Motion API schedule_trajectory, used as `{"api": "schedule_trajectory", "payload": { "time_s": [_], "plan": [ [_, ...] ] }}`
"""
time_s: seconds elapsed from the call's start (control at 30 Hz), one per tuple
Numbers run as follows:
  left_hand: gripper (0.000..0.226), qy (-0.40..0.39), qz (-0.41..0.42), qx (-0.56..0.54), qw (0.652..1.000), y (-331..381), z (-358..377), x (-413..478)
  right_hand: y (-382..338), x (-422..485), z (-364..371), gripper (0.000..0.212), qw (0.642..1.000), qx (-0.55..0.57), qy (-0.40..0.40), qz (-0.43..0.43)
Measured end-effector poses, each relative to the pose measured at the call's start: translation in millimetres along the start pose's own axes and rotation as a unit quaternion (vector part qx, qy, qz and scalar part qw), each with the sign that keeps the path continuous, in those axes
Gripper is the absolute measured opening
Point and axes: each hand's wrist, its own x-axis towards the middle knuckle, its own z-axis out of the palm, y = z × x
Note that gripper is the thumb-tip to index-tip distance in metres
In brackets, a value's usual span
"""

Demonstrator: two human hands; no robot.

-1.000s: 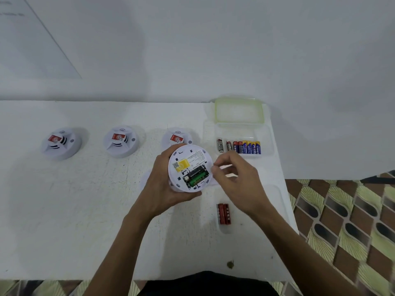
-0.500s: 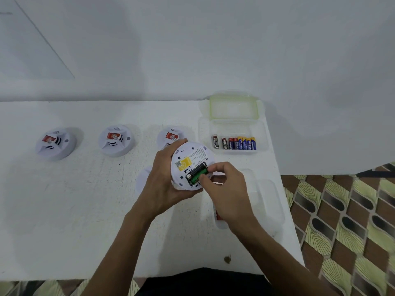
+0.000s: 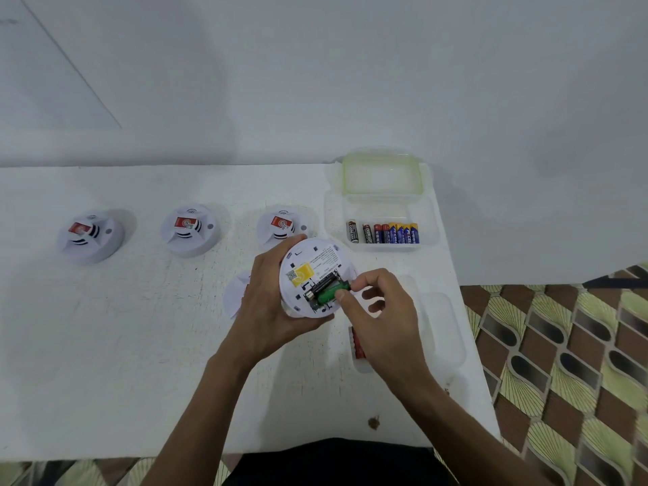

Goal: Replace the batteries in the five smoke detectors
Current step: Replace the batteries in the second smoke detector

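Left hand (image 3: 266, 310): grips the upturned smoke detector (image 3: 308, 275).
Right hand (image 3: 382, 320): pinches a green battery (image 3: 331, 292) at the detector's open compartment.

Soft, cool, dim light is coming from the near left. Left of the grip of the right hand (image 3: 382, 320), three smoke detectors (image 3: 191, 231) are casting faint shadows away and rightward. Far right of the grip, floor tiles (image 3: 561, 345) are stretching toward the frame edge.

White table (image 3: 105, 345) carries a row: left smoke detector (image 3: 90, 236), middle smoke detector (image 3: 191, 230), right smoke detector (image 3: 282, 226), then a clear battery box (image 3: 382, 208) by the far-right corner
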Motion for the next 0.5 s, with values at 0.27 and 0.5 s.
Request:
{"api": "schedule_trajectory", "payload": {
  "time_s": [0.27,0.5],
  "plan": [
    [0.076,0.022,0.044,0.021,0.999,15,5,3,5,-2,-6,0.011,0.996,0.081,0.008,-0.034],
    [0.085,0.025,-0.006,-0.013,1.0,2,-3,-2,14,23,-59,0.012,0.991,0.116,-0.042,0.044]
  ]
}}
